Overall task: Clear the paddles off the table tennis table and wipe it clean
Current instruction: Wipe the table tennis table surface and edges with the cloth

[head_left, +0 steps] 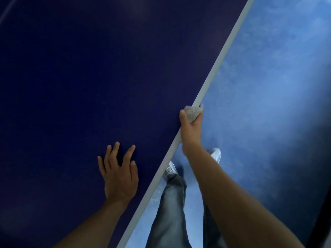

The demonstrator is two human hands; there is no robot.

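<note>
Grey cloth (194,111) is held bunched up in the right hand (190,129), on the pale edge strip (215,68) of the blue bench (80,77). It is judged to be soft, light and floppy, so it is best gripped around its middle, with a bit left sticking out for rubbing. The right fingers are curled round it, with the thumb on the bench side. The left hand (120,174) is laid flat on the bench top, fingers spread, and nothing is held in it. No long side can be told on the cloth, because it is crumpled. The edge strip is seen running from bottom left to top right, so the cloth would likely be slid that way.
</note>
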